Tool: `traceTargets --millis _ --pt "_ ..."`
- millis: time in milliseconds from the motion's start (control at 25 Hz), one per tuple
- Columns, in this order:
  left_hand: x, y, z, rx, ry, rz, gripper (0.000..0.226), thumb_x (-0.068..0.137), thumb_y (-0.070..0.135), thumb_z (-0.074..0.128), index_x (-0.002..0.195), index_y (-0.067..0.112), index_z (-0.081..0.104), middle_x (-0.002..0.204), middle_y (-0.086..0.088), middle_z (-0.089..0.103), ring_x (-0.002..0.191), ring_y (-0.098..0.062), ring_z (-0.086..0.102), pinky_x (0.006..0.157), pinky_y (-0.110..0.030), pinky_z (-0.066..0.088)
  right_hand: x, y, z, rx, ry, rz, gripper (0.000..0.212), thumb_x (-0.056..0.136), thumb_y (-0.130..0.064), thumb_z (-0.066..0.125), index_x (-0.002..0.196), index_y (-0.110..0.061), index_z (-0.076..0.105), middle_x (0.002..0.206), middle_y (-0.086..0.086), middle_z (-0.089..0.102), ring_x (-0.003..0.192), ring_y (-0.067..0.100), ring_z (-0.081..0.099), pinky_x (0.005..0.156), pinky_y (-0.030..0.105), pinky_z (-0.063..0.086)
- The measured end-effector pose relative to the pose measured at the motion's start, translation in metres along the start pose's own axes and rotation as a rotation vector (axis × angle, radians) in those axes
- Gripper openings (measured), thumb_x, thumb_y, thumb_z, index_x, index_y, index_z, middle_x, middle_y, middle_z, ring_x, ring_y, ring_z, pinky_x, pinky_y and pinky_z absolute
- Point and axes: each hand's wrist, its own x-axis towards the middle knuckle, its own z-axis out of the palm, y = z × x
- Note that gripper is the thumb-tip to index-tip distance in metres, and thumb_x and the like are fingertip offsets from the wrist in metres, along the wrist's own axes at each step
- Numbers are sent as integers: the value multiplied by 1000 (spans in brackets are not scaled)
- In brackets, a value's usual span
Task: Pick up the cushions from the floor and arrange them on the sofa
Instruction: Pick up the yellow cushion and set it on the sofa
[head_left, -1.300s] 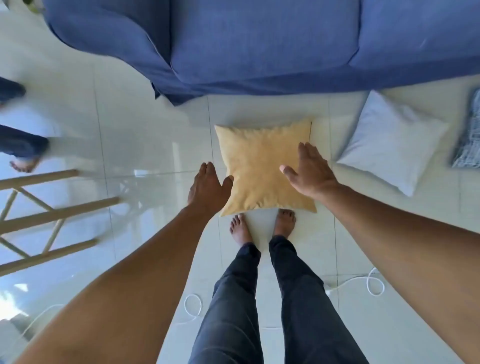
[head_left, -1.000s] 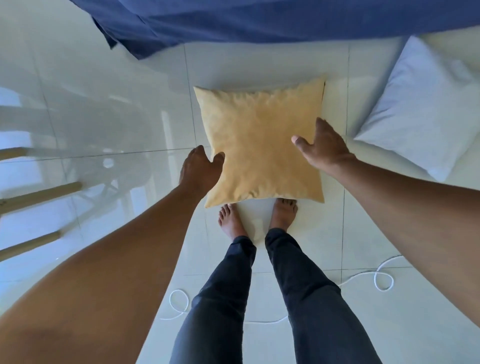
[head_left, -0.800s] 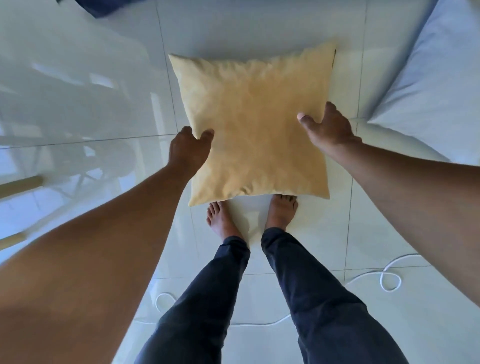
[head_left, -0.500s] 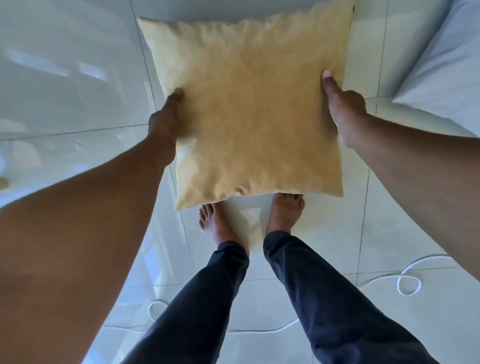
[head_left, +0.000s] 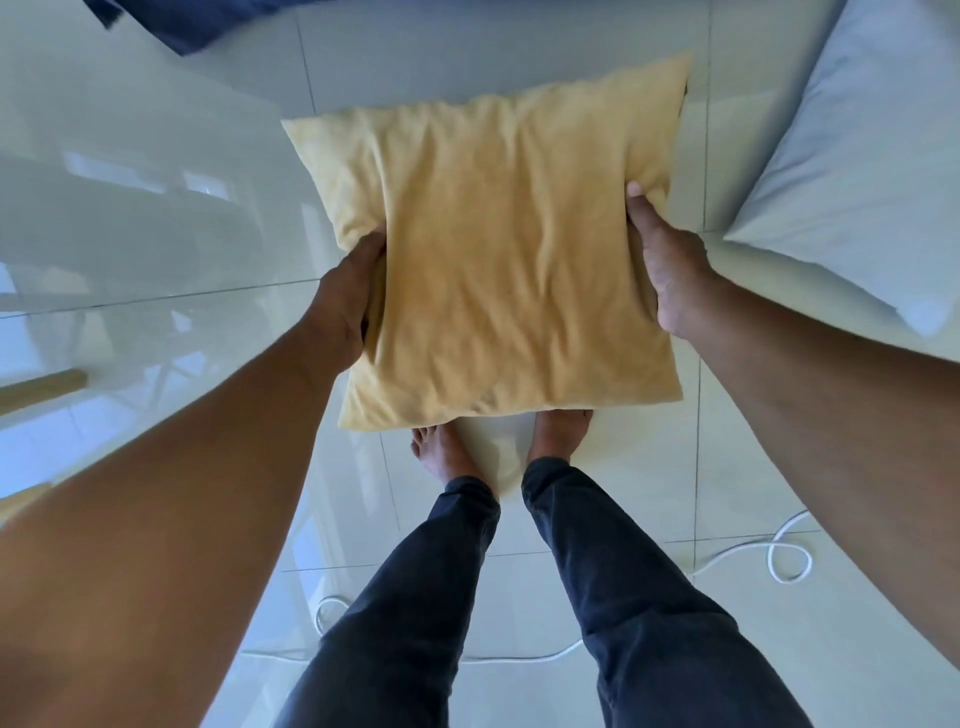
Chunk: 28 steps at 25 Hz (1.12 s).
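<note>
A square yellow cushion (head_left: 498, 260) is held flat in front of me over the pale tiled floor, above my bare feet. My left hand (head_left: 345, 301) grips its left edge, fingers tucked underneath. My right hand (head_left: 670, 260) grips its right edge, thumb on top. A white cushion (head_left: 852, 171) lies on the floor at the right. Only a corner of the blue sofa (head_left: 192, 21) shows at the top left.
A white cable (head_left: 774, 551) loops across the tiles behind my feet. Wooden chair legs (head_left: 41, 384) stick in from the left edge. The glossy floor reflects a chair on the left.
Both hands closed on the yellow cushion's sides and lifted it off the floor. My view has tipped back up, bringing a sofa corner into sight.
</note>
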Motion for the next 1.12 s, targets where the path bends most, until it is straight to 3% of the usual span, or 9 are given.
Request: traceTargets --millis 160,280,480,600,760,920,1000,1120 --pt "-79 22 -25 -23 24 64 66 75 70 74 126 27 71 119 4 78 111 -20 72 105 -44 53 -54 -21 -7 70 -42 -68 64 74 -81 69 106 -25 64 106 -6 67 112 21 64 107 36 48" --pt "-147 45 -38 -10 43 112 62 82 66 70 128 26 69 119 5 76 112 -19 69 108 -44 51 -111 -41 -29 92 -25 -160 57 78 -79 67 98 -25 62 106 -4 67 111 23 64 108 37 48" --pt "-275 87 -57 -83 66 210 63 86 62 66 133 20 65 117 5 73 114 -21 67 110 -45 49 -230 -91 -74 128 -31 -263 69 78 -80 66 116 -22 67 114 -2 71 104 22 67 101 38 50" --pt "-339 103 -68 -63 83 268 68 84 64 66 135 19 65 124 1 73 116 -24 67 110 -48 49 -290 -112 -101 134 -51 -339 59 81 -79 63 104 -25 66 101 -9 69 93 15 65 92 36 46" --pt "-420 126 -79 -120 96 356 68 83 65 67 134 19 66 119 2 74 113 -24 67 108 -47 50 -362 -142 -131 145 -97 -430 64 80 -82 61 112 -26 66 112 -4 69 94 13 64 91 37 44" --pt "-486 143 -83 -143 133 496 61 92 60 63 138 20 63 121 1 70 112 -25 65 104 -45 51 -415 -164 -155 169 -127 -535 59 83 -78 62 113 -28 66 113 -7 68 105 19 63 97 38 44" --pt "-515 151 -82 -145 132 553 62 92 62 61 139 22 63 122 1 70 113 -25 64 103 -45 50 -436 -176 -174 184 -116 -583 76 74 -86 64 121 -26 69 122 -7 70 116 22 63 106 42 46" --pt "-548 166 -86 -163 134 643 60 92 62 62 138 24 63 124 2 71 115 -23 65 102 -45 51 -463 -197 -195 192 -137 -628 84 59 -94 67 109 -28 73 119 -7 74 115 24 67 110 52 49"
